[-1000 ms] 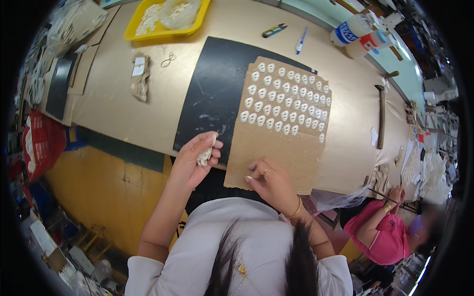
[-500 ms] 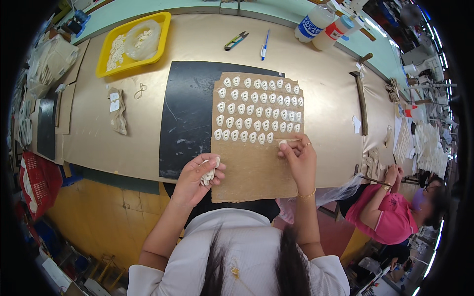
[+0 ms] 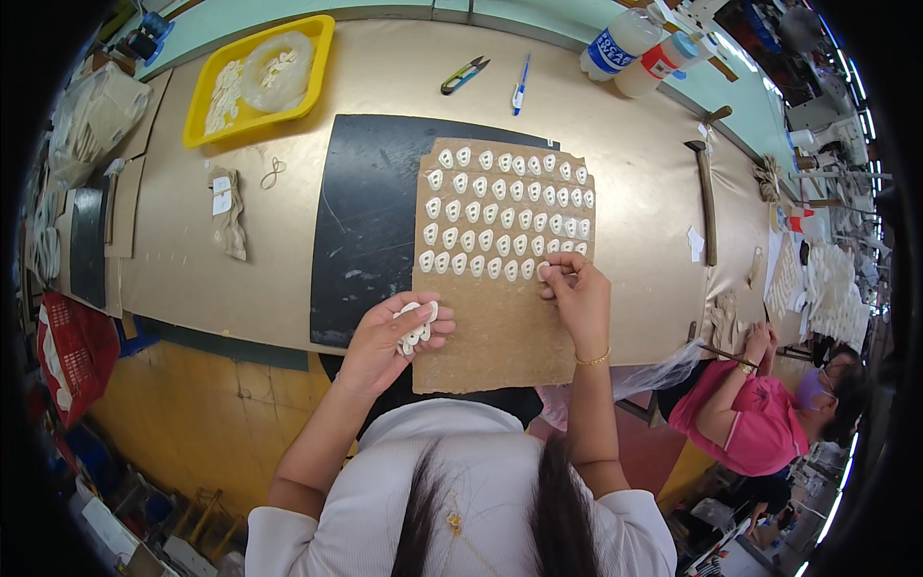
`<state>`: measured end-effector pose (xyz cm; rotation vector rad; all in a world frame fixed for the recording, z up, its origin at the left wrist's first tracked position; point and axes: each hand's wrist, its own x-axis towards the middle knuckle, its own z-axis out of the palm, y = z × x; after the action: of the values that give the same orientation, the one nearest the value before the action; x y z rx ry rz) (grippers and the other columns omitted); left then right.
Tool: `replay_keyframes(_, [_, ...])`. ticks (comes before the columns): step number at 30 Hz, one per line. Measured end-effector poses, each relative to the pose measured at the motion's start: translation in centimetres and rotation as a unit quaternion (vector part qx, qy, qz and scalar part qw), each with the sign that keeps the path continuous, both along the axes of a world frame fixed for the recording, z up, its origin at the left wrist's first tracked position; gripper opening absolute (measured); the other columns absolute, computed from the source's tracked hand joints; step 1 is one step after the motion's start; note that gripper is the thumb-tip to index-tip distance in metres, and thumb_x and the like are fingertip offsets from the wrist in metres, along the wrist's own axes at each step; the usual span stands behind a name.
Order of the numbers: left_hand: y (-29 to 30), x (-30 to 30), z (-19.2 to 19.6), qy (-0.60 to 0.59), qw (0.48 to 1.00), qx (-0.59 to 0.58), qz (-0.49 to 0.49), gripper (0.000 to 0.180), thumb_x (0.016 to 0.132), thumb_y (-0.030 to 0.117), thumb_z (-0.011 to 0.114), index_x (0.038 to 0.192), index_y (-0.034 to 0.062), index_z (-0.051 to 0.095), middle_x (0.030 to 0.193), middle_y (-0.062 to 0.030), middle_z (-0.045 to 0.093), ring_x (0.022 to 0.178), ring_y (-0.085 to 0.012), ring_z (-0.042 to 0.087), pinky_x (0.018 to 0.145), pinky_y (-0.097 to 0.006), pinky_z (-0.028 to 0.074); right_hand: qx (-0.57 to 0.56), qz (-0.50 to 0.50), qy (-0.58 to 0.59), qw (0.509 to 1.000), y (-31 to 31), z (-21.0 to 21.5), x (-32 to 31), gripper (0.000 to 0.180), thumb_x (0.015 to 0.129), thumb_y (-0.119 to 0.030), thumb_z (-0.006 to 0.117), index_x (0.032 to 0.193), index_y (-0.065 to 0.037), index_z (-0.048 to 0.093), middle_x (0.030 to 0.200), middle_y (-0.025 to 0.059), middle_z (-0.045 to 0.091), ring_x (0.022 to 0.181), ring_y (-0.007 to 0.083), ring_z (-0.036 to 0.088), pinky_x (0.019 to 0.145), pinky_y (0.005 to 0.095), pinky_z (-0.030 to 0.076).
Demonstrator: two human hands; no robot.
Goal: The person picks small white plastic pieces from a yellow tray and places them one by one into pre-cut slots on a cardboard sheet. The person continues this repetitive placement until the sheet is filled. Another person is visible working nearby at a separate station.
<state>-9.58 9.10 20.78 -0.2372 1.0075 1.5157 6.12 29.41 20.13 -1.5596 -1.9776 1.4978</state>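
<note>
A brown cardboard sheet [image 3: 490,337] carries rows of small white teardrop-shaped pieces [image 3: 486,213], each with dark holes. Its near half is bare. My left hand [image 3: 389,337] is closed on a small stack of the same white pieces [image 3: 415,329], at the sheet's left edge. At the right end of the nearest row, my right hand [image 3: 577,293] pinches one white piece [image 3: 544,271] against the sheet. The sheet overlaps a black board [image 3: 361,212] and reaches over the table's near edge.
A yellow tray [image 3: 197,120] with more white pieces and a plastic bag stands far left. Thread snips [image 3: 465,75], a blue pen [image 3: 520,87], bottles [image 3: 620,43] and a hammer [image 3: 707,192] lie or stand beyond. A person in pink [image 3: 750,413] works at the right.
My right hand has moved slightly up and left, bringing its white piece to the end of the nearest row. The left hand has shifted a little right, showing more of its stack.
</note>
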Motion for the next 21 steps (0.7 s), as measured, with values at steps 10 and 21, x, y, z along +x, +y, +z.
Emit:
replay_keyframes(10, [0.1,-0.3,-0.8,0.015,0.997,0.020,-0.068,0.021,0.090,0.016,0.061,0.102,-0.0002,0.055,0.088,-0.0142,0.065,0.069,-0.0174,0.064,0.056,-0.026,0.051,0.269,0.155,-0.037,0.950,-1.4,1.7,-1.7,0.022,0.075,-0.010,0.072,0.093,-0.003,0.061,0.084,0.0096,0.051,0.076,0.0243,0.054,0.068,0.0350,0.045])
replay_keyframes(21, [-0.4,0.6,-0.1,0.120,0.978,0.106,-0.136,0.020,0.086,0.018,0.066,0.087,-0.0004,0.058,0.070,-0.0064,0.063,0.051,-0.0090,0.057,0.043,-0.020,0.042,-0.090,0.260,0.151,0.949,-7.6,3.3,-2.1,0.028,0.082,-0.002,0.067,0.108,0.004,0.063,0.090,0.0041,0.059,0.077,0.0100,0.054,0.069,0.0224,0.044])
